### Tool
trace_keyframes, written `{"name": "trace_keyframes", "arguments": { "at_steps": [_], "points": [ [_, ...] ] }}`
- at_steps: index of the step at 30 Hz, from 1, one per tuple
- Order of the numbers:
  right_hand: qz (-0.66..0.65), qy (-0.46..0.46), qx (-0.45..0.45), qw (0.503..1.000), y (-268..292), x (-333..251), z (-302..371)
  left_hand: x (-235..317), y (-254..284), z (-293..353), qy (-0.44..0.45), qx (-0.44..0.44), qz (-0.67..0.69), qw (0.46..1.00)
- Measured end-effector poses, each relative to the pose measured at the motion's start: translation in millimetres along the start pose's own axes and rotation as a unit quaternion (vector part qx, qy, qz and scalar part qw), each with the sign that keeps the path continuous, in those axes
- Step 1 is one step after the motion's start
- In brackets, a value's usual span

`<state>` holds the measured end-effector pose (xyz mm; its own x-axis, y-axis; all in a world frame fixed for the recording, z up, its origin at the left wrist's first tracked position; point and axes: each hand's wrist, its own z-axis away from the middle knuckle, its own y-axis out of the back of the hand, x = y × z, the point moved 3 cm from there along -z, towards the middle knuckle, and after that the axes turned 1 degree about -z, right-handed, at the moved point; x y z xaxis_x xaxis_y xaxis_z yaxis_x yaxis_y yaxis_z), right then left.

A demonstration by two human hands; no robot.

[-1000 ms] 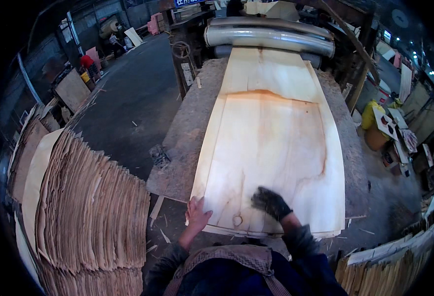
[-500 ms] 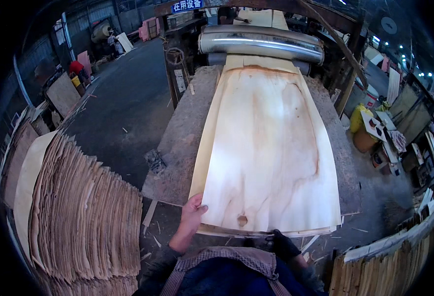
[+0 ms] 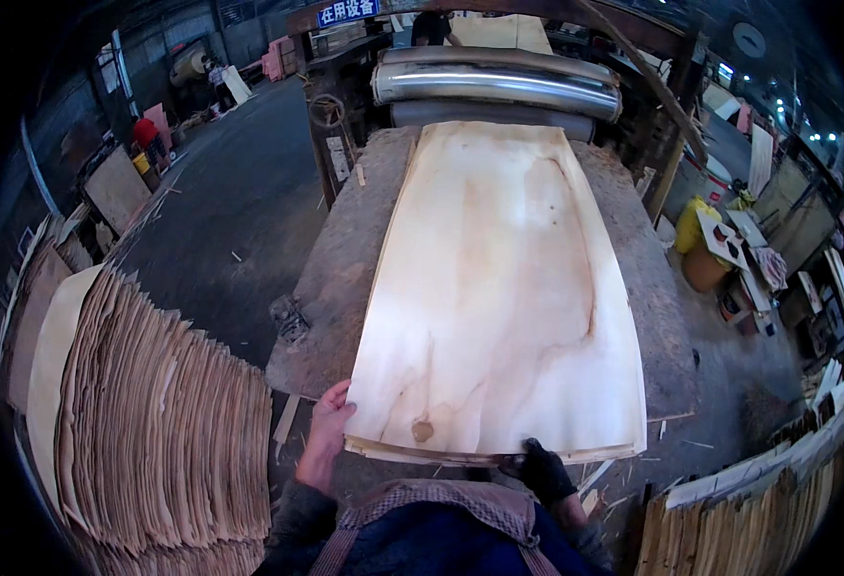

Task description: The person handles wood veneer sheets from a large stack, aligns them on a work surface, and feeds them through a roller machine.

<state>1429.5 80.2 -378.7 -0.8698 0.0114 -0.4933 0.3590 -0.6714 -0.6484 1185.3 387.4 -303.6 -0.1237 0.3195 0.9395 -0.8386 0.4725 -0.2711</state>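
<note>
A pale wood veneer sheet (image 3: pixel 494 278) with brown stains and a small knot lies lengthwise in front of me. Layered edges of other sheets show beneath its near side. My left hand (image 3: pixel 328 420) is bare and pinches its near left corner, thumb on top and fingers at the edge. My right hand (image 3: pixel 542 470), in a dark glove, is at the near edge right of the middle, its fingers closed against that edge and partly hidden in shadow. Under the sheets is a rough, worn table (image 3: pixel 331 278). Beyond their far end sits a shiny metal roller (image 3: pixel 499 89).
At left stands a tall stack of veneer sheets (image 3: pixel 167 413); another stack (image 3: pixel 738 523) is at lower right. A dark frame post (image 3: pixel 324 144) flanks the roller. A person (image 3: pixel 431 29) stands beyond it. Buckets and boards, including a yellow bag (image 3: pixel 695 223), crowd the right side.
The top sheet has shifted left, covering the lower sheet's left margin. The lower sheet's far end no longer shows at the roller. My left hand has moved left with the corner.
</note>
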Motion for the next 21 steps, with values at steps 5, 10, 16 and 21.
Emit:
{"name": "trace_keyframes", "arguments": {
  "at_steps": [5,10,16,21],
  "points": [
    [0.148,-0.018,-0.026,0.988,38,0,-22,-56,29,-38,0.010,0.021,-0.319,0.948],
    [0.085,-0.088,-0.088,0.989,50,-5,-14,-40,-26,-38,-0.168,0.079,-0.587,0.788],
    [0.244,-0.056,-0.048,0.967,34,-56,37,-75,-81,-57,-0.166,0.143,-0.646,0.731],
    [0.290,0.039,-0.077,0.953,5,-107,60,-81,-91,-49,-0.191,0.182,-0.678,0.687]
  ]
}}
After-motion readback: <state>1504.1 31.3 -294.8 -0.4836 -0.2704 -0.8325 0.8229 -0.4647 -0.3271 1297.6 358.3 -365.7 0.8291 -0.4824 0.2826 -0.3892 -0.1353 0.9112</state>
